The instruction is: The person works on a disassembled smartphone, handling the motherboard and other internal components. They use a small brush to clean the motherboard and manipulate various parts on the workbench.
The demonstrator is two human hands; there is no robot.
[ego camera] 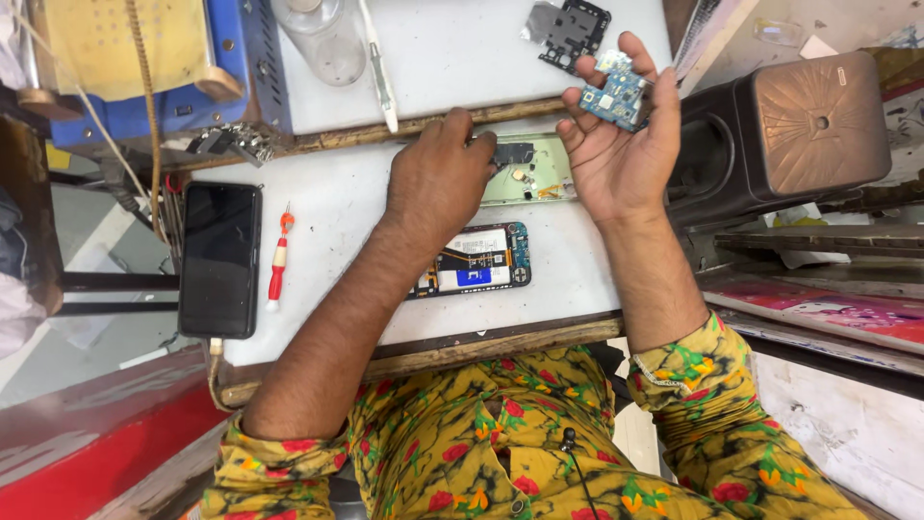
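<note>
Your right hand point(621, 144) is raised palm up near the far right edge of the bench point(337, 197), its fingers curled loosely around a small blue circuit board point(616, 93) that rests on the fingertips; that grip is a light cradle, not a tight clamp. Your left hand point(438, 178) lies palm down toward the middle of the bench, fingers bent and pressing on the left end of a pale green phone back panel point(539, 173), which lies flat between your two hands; whether those fingers pinch anything beneath them you cannot tell. Just nearer to you, partly under your left forearm, lies an opened phone point(481, 258) with its battery and blue parts showing. Toward the left edge of the bench a black phone point(219, 258) lies screen up with a cable at its near end, and just beside it a red and white screwdriver point(278, 260). On the raised far part of the bench you have a black metal shield plate point(570, 31), a clear plastic bottle point(322, 39) and white tweezers point(380, 67).
</note>
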